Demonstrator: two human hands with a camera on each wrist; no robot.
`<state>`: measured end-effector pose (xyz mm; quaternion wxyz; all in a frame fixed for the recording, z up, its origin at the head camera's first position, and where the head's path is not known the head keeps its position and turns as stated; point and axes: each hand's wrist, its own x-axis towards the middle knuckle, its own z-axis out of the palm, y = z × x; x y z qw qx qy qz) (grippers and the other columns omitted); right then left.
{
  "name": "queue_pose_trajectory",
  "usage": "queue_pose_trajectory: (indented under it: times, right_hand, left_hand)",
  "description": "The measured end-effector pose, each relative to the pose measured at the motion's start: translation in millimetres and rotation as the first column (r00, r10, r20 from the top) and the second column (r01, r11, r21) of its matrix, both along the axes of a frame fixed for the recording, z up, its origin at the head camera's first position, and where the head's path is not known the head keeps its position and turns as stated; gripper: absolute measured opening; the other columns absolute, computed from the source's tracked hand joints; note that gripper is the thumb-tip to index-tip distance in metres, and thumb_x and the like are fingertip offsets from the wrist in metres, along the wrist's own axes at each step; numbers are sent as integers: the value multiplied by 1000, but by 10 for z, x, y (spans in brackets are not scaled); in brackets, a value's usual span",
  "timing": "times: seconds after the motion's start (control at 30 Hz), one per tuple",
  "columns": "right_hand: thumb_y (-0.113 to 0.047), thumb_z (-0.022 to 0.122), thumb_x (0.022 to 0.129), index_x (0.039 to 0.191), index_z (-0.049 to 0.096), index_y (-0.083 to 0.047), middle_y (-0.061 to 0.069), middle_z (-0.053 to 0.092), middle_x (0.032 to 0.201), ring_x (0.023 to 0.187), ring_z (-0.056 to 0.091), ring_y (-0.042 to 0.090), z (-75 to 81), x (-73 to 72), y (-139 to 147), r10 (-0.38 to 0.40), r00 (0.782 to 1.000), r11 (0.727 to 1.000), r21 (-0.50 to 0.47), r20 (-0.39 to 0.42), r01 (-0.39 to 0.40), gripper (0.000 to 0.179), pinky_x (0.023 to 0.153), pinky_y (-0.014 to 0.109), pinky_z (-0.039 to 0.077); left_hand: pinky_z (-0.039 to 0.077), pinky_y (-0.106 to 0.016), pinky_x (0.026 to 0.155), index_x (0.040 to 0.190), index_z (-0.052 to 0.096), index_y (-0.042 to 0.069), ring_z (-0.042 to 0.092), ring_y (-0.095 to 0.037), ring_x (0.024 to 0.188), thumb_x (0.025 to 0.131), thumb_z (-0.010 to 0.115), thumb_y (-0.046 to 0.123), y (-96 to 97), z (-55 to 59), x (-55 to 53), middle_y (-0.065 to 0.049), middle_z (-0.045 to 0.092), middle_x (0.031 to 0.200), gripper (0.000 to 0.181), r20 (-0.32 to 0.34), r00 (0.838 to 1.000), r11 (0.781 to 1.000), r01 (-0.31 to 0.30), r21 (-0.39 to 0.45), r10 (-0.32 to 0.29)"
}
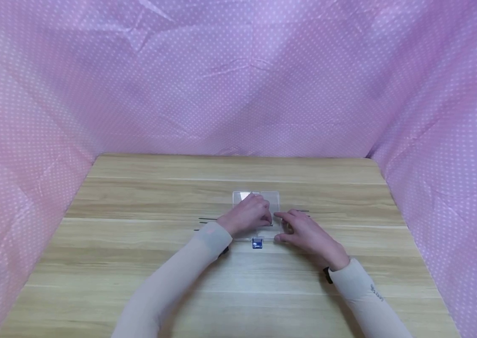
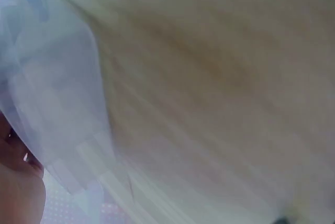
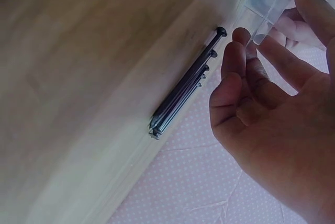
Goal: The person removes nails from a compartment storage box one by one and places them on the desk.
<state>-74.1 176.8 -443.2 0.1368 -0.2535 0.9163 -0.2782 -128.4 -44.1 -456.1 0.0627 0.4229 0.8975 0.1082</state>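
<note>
A clear plastic box (image 1: 270,197) lies near the middle of the table, with a small blue clasp (image 1: 257,243) at its front edge. Over the box, my left hand (image 1: 248,215) has its fingers bent downward and pinches a thin dark nail, whose end shows by the fingertips. My right hand (image 1: 306,232) holds the box's right side by thumb and forefinger, the other fingers curled. Several long dark nails (image 3: 183,85) lie side by side near the right hand. In the left wrist view the box (image 2: 57,77) appears blurred, and the left hand's fingers are hidden.
More thin dark nails (image 1: 208,218) lie left of the box, partly behind the left forearm. The wooden table (image 1: 158,188) has pink dotted cloth (image 1: 238,94) hanging behind it and at both sides.
</note>
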Motion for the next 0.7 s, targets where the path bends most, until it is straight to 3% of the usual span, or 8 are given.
queue_pose_trajectory:
  times: [0.17, 0.33, 0.57, 0.7]
  right_hand:
    - [-35, 83, 88, 142, 60, -4, 0, 55, 94, 83, 48, 16, 3, 3, -10, 0, 1000, 1000, 1, 1, 0, 66, 72, 33, 43]
    - [-35, 83, 89, 142, 60, -4, 0, 56, 95, 84, 48, 16, 18, 12, -15, -4, 1000, 1000, 2, 7, 4, 66, 73, 34, 44]
    - [-35, 83, 89, 143, 60, -5, 0, 56, 95, 84, 48, 17, 31, 24, -11, -10, 1000, 1000, 2, 10, 10, 65, 74, 34, 44]
    - [-34, 83, 89, 143, 60, -6, 0, 55, 95, 83, 48, 17, 28, 24, -3, -13, 1000, 1000, 2, 8, 13, 65, 73, 34, 43]
  left_hand:
    - [43, -30, 94, 102, 83, 27, 53, -10, 91, 96, 75, 35, -26, -2, 11, 13, 64, 91, 13, 32, 999, 1000, -5, 12, 5]
    - [42, -29, 90, 102, 83, 25, 52, -9, 90, 96, 76, 34, -55, 17, 17, 12, 64, 93, 13, 78, 997, 996, -23, 82, 16]
    - [45, -32, 97, 102, 82, 20, 59, -13, 100, 95, 77, 28, -77, 87, -1, 6, 67, 103, 12, 123, 992, 986, -28, 165, 7]
    - [46, -34, 100, 103, 80, 17, 62, -13, 103, 95, 77, 24, -75, 150, 5, 5, 71, 106, 11, 190, 982, 975, -52, 218, 10]
